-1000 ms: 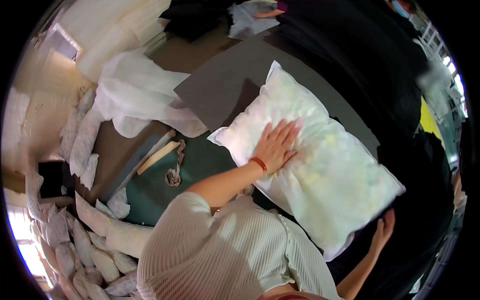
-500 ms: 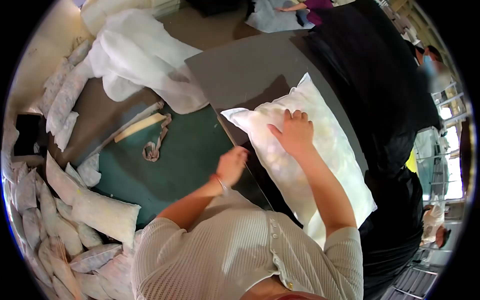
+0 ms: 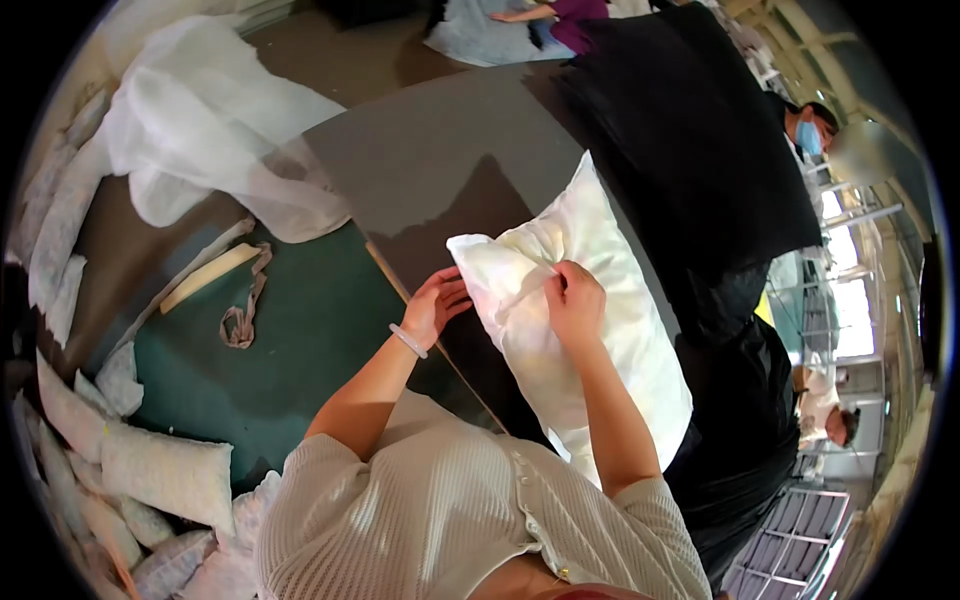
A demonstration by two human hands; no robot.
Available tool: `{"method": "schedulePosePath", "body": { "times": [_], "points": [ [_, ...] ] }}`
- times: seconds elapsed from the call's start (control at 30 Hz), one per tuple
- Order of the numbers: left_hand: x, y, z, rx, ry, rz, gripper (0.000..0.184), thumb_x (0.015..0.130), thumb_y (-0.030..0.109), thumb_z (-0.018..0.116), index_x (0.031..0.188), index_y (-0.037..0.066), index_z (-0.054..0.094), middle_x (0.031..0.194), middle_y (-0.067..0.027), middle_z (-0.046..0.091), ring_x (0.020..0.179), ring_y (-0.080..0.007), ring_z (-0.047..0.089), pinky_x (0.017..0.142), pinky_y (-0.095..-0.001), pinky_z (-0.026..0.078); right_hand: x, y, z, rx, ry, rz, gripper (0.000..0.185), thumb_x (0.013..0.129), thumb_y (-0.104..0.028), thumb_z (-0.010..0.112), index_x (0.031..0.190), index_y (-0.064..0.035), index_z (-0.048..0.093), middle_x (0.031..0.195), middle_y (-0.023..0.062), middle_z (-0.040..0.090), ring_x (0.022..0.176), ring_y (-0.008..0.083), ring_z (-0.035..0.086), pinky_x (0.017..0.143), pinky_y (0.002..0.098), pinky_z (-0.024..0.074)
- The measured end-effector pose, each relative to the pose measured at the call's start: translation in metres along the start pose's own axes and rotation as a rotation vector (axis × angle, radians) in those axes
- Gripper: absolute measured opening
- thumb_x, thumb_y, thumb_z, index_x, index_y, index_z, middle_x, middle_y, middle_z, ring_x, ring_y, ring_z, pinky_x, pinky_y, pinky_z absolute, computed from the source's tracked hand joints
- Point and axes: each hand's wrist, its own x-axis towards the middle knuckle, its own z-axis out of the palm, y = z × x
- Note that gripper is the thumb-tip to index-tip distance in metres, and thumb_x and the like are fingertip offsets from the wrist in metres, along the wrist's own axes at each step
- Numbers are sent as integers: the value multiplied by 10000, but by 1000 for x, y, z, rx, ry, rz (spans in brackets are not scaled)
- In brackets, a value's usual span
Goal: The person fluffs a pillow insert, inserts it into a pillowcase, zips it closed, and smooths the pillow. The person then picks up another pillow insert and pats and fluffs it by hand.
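The right hand is pinching the white pillow, which is lying just right of the frame's centre and looking already filled, its seam closure not showing clearly, while the left hand is hovering, fingers loosely spread, at its edge.

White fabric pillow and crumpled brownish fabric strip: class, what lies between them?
From strip to pillow, the head view shows flat green surface, a grey board's edge and the person's left hand.
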Motion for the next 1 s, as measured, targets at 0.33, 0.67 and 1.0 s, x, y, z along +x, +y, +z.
{"method": "schedulePosePath", "body": {
  "times": [0.33,0.67,1.0],
  "points": [
    [35,-58,57,209,-360,-84,500,1013,188,452,1470,77,282,1483,-61,348,1342,-193,372,1128,-331,297,-15,-54,-44,-282,106,-117,483,714,-324,774,990,45,629,932,173,637,886,315,607,762,391,497],
    [43,-49,52,575,-152,-306,306,847,129,688,1135,42,635,1072,-45,654,996,-193,616,879,-324,496,-49,17,12,596,-195,174,346,867,-101,650,1178,22,561,1034,77,626,941,160,594,812,288,477],
    [128,70,249,1497,-522,687,353,943,53,466,1279,59,574,1329,-120,566,1252,-275,516,1040,-363,395,-65,88,-63,-431,280,298,645,814,-384,610,1389,-135,453,1480,173,356,1399,355,277,1144,563,146]
  ]
}}
